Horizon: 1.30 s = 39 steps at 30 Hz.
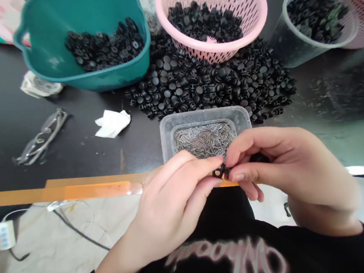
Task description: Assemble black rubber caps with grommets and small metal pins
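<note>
My left hand [174, 196] and my right hand [279, 166] meet in front of my chest, their fingertips pinching a small black plastic part [221, 172] between them. Most of that part is hidden by my fingers. Another dark piece [259, 158] shows behind my right fingers, seemingly held in that hand. Just beyond my hands stands a clear plastic tub [204, 122] of small metal pins or screws [204, 139]. A large heap of round black plastic pieces [209, 81] lies on the dark table [75, 140] beyond the tub.
A teal basin [46, 50], a pink perforated basket [212, 20] and a clear cup [290, 31] all hold black pieces at the back. Eyeglasses [42, 138], a white tissue [112, 123] and a crumpled paper [39, 84] lie left. An orange-taped table edge [94, 190] runs below.
</note>
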### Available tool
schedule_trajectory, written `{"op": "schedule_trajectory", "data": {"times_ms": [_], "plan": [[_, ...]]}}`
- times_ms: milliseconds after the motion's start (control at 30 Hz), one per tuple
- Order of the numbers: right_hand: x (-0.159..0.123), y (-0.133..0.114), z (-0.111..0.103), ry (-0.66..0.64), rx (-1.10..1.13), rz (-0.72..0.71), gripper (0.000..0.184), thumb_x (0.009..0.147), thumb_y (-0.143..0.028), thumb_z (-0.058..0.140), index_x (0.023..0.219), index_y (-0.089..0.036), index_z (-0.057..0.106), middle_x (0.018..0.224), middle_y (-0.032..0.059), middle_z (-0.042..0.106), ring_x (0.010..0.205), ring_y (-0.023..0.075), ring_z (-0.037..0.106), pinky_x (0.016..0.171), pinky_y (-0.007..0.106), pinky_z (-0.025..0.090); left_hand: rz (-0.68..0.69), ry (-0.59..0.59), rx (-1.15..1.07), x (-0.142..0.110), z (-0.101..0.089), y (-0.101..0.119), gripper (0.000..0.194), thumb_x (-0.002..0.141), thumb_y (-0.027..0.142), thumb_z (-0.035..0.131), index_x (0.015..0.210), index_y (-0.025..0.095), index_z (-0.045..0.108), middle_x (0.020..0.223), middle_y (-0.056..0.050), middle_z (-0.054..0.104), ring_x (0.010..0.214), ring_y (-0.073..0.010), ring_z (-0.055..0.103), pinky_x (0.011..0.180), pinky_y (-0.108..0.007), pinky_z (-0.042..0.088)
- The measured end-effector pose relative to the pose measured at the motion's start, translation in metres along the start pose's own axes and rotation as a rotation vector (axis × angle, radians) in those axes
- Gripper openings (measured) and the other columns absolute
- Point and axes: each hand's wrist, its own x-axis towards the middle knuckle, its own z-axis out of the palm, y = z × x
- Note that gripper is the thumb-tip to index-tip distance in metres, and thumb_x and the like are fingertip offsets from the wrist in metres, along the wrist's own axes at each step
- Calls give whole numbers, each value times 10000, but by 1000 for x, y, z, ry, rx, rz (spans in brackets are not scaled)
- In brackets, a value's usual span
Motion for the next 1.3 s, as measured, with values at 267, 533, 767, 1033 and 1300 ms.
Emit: {"op": "schedule_trajectory", "data": {"times_ms": [267,533,767,1033,1300], "plan": [[7,5,-7,-79,-26,15,188,855,-173,809,813,-182,626,571,-74,593,491,35,532,460,95,438,32,-6,74,-1,2,-2,219,1018,136,570,1224,148,643,880,5,611,724,-91,554,702,-216,494],[11,13,-6,-214,-17,-40,76,978,-237,688,947,-192,634,680,-67,607,505,35,475,465,145,380,63,21,22,-6,7,-6,172,1022,177,569,1157,130,664,834,10,649,698,-81,585,675,-192,496],[14,28,0,-205,-209,-349,231,1087,-365,507,1015,-190,640,888,-8,641,790,95,571,702,196,461,-25,204,-228,-6,18,-5,295,929,56,659,1181,207,690,726,59,563,667,-83,541,640,-193,475],[17,45,11,-113,-89,-426,292,1063,-420,538,885,-190,558,772,-8,556,693,115,497,657,231,459,-58,278,-382,-4,26,-2,278,941,94,678,1154,270,709,706,61,478,622,-81,485,599,-214,457],[38,13,-2,1,-96,-354,137,970,-327,682,966,-191,675,801,-5,620,658,111,537,612,239,462,-207,237,-585,8,30,0,383,1041,216,551,1403,340,559,842,27,461,681,-89,464,626,-203,471]]}}
